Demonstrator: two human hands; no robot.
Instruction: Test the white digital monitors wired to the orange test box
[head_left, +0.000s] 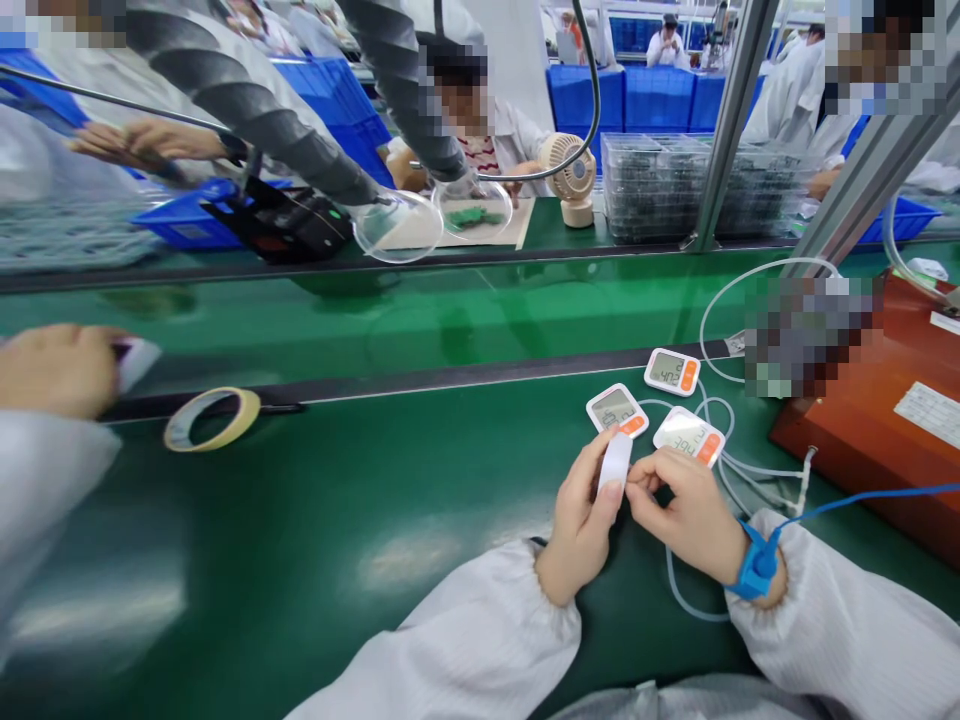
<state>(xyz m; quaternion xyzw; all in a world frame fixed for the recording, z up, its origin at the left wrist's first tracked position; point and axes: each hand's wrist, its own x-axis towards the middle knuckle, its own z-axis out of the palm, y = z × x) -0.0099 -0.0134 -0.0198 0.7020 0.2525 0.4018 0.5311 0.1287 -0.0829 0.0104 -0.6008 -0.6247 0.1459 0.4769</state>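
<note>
The left hand (pixel 581 530) was closed on a small white device (pixel 615 462) that stood upright, long side pointing up and away. The right hand (pixel 686 515) pinched at its lower edge, touching it. Three more meters (pixel 679 372) lay just past both hands on the worktop (pixel 337 500).

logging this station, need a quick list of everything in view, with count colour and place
monitors: three, white with orange buttons, on the mat ahead of the hands
white piece: one, in the left hand's grip
tubes: several, white, right of the monitors
tape roll: one, tan, left on the mat
box: one, orange-red, far right
fan: one, cream, across the belt
trays: stacked, clear, behind the fan
co-worker's hand: one, far left
wrist strap: one, blue, right wrist
left hand: holds the white piece
right hand: fingers curled, beside the white piece
</note>
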